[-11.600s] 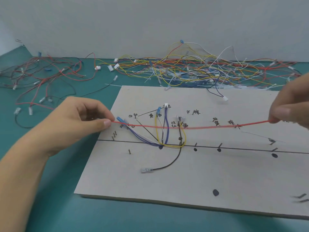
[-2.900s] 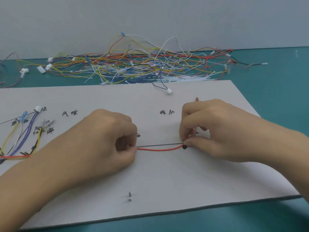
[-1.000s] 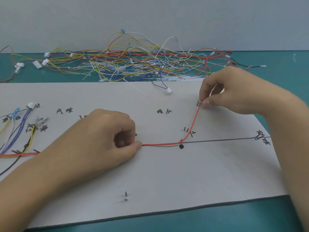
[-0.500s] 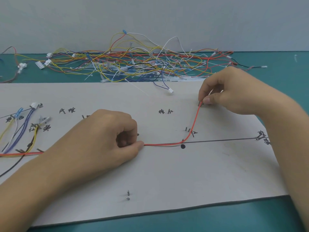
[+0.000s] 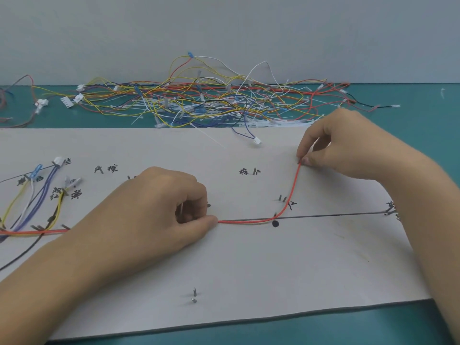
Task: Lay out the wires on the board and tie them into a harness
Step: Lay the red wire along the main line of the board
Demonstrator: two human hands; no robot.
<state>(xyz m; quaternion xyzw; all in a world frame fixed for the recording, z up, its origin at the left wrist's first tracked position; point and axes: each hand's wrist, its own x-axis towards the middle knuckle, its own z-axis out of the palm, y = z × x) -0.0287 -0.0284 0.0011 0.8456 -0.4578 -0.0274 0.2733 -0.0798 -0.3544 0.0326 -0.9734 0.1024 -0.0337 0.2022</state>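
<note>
Where right hand [image 5: 348, 148] pinches red wire [image 5: 295, 185], board [image 5: 249, 265] ends nearby.

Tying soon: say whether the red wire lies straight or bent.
Bent. From the left hand, the red wire follows the drawn line, turns by the black dot, climbs to the right hand.

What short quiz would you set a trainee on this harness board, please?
1. True or false: the left hand and the right hand both hold the red wire.
2. Where does the red wire bend? A: beside the black dot; B: under the left hand; C: at the right hand.
3. Which hand pinches the wire farther up the board?
Key: 1 true; 2 A; 3 right.
</note>
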